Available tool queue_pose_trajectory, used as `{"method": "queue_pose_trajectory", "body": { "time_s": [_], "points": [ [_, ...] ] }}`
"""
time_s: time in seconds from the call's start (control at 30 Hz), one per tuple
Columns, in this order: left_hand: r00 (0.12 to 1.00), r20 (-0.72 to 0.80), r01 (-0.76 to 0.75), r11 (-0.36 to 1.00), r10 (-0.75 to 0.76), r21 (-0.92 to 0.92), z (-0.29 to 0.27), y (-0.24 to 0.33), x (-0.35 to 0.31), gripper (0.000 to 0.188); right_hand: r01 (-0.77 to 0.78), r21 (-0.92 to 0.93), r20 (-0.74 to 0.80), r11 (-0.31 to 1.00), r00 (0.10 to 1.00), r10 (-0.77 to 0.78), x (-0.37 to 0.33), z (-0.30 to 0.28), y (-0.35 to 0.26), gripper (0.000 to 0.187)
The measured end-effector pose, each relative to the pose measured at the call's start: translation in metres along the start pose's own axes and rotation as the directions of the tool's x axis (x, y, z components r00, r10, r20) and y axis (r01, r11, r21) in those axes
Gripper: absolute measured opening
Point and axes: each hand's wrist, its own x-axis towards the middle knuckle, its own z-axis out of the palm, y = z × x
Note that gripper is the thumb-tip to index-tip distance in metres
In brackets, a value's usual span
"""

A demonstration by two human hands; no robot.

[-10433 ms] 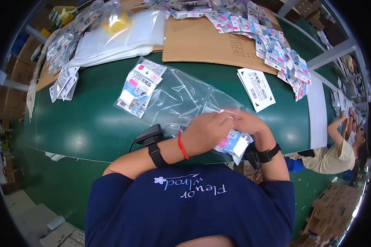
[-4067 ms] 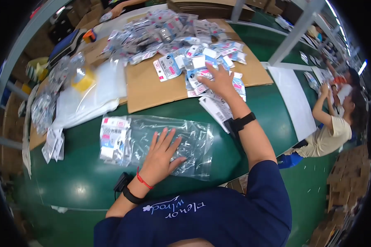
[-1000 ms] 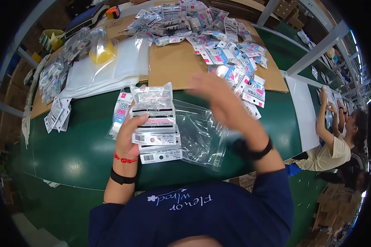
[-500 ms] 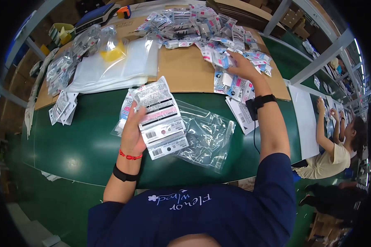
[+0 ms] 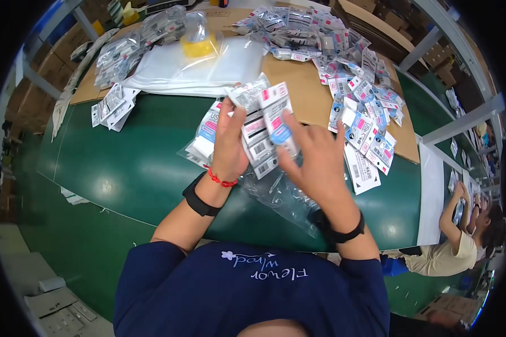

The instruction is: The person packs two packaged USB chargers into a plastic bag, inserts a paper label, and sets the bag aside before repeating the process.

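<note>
My left hand (image 5: 229, 143) is closed round a small stack of flat printed packets (image 5: 254, 126), their barcoded backs facing up. Close beside it, my right hand (image 5: 319, 163) pinches a white, pink and blue packet (image 5: 275, 109) by its edge, against the stack. Beneath both hands lies a clear plastic bag (image 5: 284, 199) on the green table (image 5: 129, 168), partly covered by the hands. More packets (image 5: 205, 137) rest on the table just left of my left hand.
A heap of similar packets (image 5: 334, 42) spreads over cardboard (image 5: 295, 78) at the back right. Clear bags (image 5: 197, 67) with a yellow tape roll (image 5: 198, 45) on them lie at the back. Several white cards (image 5: 115, 106) sit at left. Another person (image 5: 458, 244) works at far right.
My right hand has come back from the heap with a packet and brought it to the stack in my left hand. The whole view has shifted, too.
</note>
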Motion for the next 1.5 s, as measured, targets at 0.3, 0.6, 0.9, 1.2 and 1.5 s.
{"method": "queue_pose_trajectory", "body": {
  "time_s": [0.3,0.6,0.9,1.2,1.5],
  "points": [
    [0.997,-0.077,0.002,0.982,0.013,0.191,0.003,0.002,-0.009,0.045,0.161,0.048,0.060,0.986,0.985,-0.164,-0.008,0.003,-0.013,0.052],
    [0.982,0.073,0.160,0.974,-0.173,0.163,0.028,0.006,-0.022,0.050,-0.357,0.933,0.361,-0.055,0.921,0.147,-0.008,0.018,0.017,0.043],
    [0.924,0.293,-0.167,0.430,-0.244,0.887,0.024,-0.021,-0.040,0.027,-0.082,0.986,0.156,-0.143,0.746,0.647,-0.019,-0.012,0.105,0.032],
    [0.781,0.506,-0.550,-0.020,-0.367,0.835,-0.001,-0.082,-0.080,0.010,-0.285,0.958,0.209,-0.014,0.667,0.715,-0.084,-0.017,0.141,0.036],
    [0.843,0.495,-0.473,0.151,-0.208,0.868,0.022,-0.062,-0.078,0.007,-0.750,0.636,0.700,0.182,0.660,0.273,-0.145,-0.064,0.144,0.043]
  ]
}}
